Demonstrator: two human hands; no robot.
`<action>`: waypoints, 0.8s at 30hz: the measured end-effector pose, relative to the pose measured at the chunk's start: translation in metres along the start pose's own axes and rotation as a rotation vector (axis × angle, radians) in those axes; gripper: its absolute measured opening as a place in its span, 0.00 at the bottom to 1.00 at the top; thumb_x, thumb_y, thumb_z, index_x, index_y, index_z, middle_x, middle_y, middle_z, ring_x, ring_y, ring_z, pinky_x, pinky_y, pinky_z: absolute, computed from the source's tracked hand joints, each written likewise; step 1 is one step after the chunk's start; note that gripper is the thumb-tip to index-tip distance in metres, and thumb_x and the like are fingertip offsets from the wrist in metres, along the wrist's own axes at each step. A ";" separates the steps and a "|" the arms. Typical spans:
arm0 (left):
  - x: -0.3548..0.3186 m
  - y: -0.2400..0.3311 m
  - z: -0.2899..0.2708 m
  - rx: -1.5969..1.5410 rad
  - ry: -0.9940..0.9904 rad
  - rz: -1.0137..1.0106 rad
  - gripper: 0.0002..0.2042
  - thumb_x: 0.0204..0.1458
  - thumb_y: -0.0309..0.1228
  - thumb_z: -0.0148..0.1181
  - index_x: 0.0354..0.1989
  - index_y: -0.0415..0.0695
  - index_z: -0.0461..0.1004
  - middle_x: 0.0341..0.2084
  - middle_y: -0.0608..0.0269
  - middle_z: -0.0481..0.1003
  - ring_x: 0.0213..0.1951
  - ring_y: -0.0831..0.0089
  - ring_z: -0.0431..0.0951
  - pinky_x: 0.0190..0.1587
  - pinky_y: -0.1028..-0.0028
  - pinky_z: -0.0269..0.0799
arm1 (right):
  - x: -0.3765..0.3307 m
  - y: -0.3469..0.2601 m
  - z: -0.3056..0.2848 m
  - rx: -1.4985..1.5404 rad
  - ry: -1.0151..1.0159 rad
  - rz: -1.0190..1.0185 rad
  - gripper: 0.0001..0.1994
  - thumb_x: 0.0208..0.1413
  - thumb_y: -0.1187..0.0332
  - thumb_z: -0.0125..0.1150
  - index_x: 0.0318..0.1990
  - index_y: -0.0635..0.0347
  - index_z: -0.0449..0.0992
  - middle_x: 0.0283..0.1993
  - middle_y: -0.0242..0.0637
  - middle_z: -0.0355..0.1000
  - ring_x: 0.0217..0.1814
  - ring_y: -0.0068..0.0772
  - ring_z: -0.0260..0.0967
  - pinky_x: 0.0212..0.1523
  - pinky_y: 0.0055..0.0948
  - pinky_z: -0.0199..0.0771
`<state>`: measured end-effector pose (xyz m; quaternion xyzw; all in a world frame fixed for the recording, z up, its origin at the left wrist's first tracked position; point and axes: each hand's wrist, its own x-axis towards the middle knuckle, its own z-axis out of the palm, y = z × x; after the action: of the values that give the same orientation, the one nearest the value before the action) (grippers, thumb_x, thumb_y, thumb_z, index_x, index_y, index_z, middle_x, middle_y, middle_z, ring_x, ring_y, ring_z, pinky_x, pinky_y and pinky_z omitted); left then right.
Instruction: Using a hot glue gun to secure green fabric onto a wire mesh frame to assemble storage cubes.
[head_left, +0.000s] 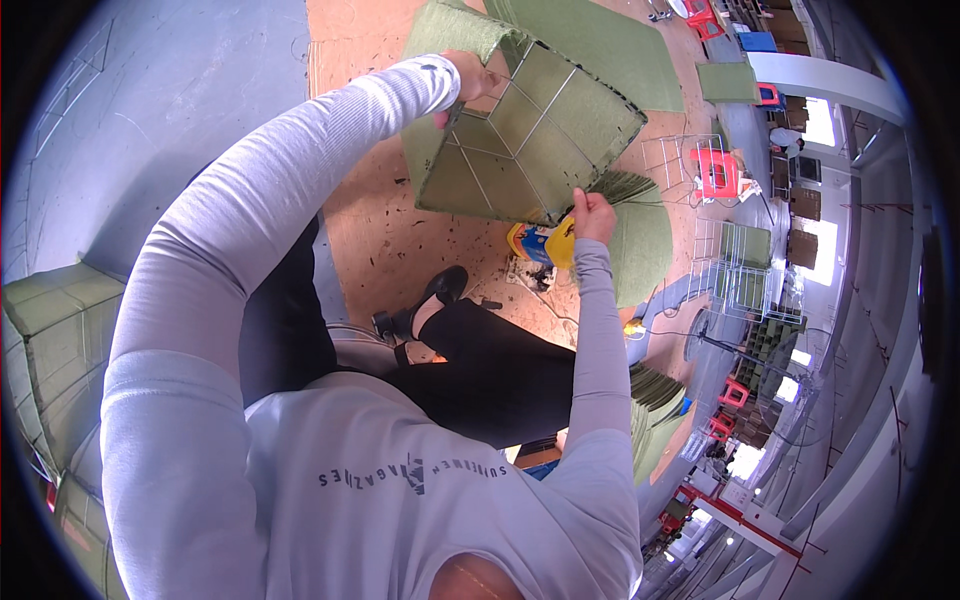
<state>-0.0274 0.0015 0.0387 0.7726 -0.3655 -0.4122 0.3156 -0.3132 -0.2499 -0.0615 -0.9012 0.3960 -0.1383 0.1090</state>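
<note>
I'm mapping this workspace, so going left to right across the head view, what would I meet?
Green-covered box at far left, left hand, right hand, lower stack of green sheets, red stool beside it.

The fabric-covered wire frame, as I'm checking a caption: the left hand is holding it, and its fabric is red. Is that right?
Not quite: the fabric is green, not red, as the head view shows. The left hand is indeed holding the wire frame.
</note>
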 end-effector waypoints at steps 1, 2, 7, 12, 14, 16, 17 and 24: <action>0.002 -0.002 -0.001 -0.001 0.008 -0.006 0.34 0.57 0.52 0.39 0.42 0.21 0.67 0.37 0.39 0.74 0.23 0.56 0.79 0.36 0.66 0.76 | 0.006 -0.009 -0.003 0.186 0.036 0.030 0.12 0.51 0.64 0.60 0.30 0.67 0.75 0.24 0.45 0.74 0.25 0.39 0.73 0.29 0.34 0.71; 0.005 -0.003 0.000 -0.027 0.022 -0.080 0.34 0.57 0.52 0.39 0.41 0.21 0.67 0.36 0.39 0.74 0.22 0.56 0.79 0.36 0.65 0.76 | 0.017 -0.018 -0.007 0.191 0.031 0.022 0.12 0.51 0.64 0.60 0.30 0.67 0.75 0.24 0.45 0.74 0.25 0.39 0.73 0.29 0.34 0.71; 0.011 0.001 0.004 0.012 -0.016 -0.119 0.34 0.57 0.52 0.40 0.40 0.21 0.67 0.34 0.40 0.75 0.22 0.58 0.79 0.36 0.65 0.76 | 0.065 -0.035 -0.036 0.251 0.214 -0.090 0.07 0.51 0.70 0.59 0.31 0.67 0.76 0.21 0.42 0.74 0.22 0.31 0.72 0.28 0.29 0.71; 0.007 -0.003 0.003 -0.057 0.033 -0.123 0.33 0.57 0.51 0.40 0.40 0.21 0.66 0.35 0.40 0.74 0.22 0.57 0.80 0.35 0.65 0.76 | 0.066 -0.052 -0.035 0.108 0.213 -0.051 0.08 0.48 0.68 0.61 0.28 0.66 0.76 0.20 0.42 0.73 0.21 0.33 0.73 0.27 0.32 0.71; 0.007 -0.003 0.001 0.002 -0.002 -0.080 0.33 0.57 0.51 0.40 0.40 0.21 0.66 0.35 0.40 0.74 0.22 0.57 0.80 0.36 0.64 0.76 | 0.066 -0.058 -0.034 0.017 0.300 -0.198 0.10 0.46 0.67 0.63 0.24 0.65 0.75 0.19 0.47 0.71 0.20 0.44 0.71 0.25 0.37 0.70; 0.004 0.003 0.001 0.060 -0.040 -0.032 0.33 0.57 0.51 0.40 0.40 0.21 0.66 0.35 0.40 0.75 0.22 0.56 0.79 0.36 0.64 0.76 | 0.068 -0.052 -0.033 -0.106 0.295 -0.195 0.10 0.45 0.66 0.63 0.22 0.65 0.74 0.19 0.49 0.70 0.20 0.48 0.70 0.25 0.39 0.69; 0.002 0.006 0.003 0.027 -0.031 -0.036 0.33 0.57 0.50 0.40 0.40 0.20 0.66 0.35 0.41 0.75 0.22 0.56 0.79 0.37 0.64 0.76 | 0.068 -0.049 -0.033 -0.225 0.289 -0.189 0.11 0.45 0.66 0.63 0.21 0.65 0.73 0.19 0.51 0.69 0.21 0.53 0.69 0.26 0.41 0.68; -0.009 0.003 -0.003 0.182 -0.050 0.133 0.33 0.57 0.50 0.40 0.39 0.20 0.68 0.35 0.42 0.75 0.22 0.56 0.79 0.37 0.64 0.75 | 0.067 -0.055 -0.035 -0.145 0.253 -0.189 0.12 0.45 0.66 0.63 0.20 0.65 0.72 0.19 0.53 0.68 0.23 0.54 0.69 0.26 0.41 0.68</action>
<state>-0.0295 0.0079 0.0459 0.7617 -0.4595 -0.3746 0.2615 -0.2439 -0.2658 -0.0009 -0.9154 0.3289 -0.2313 -0.0206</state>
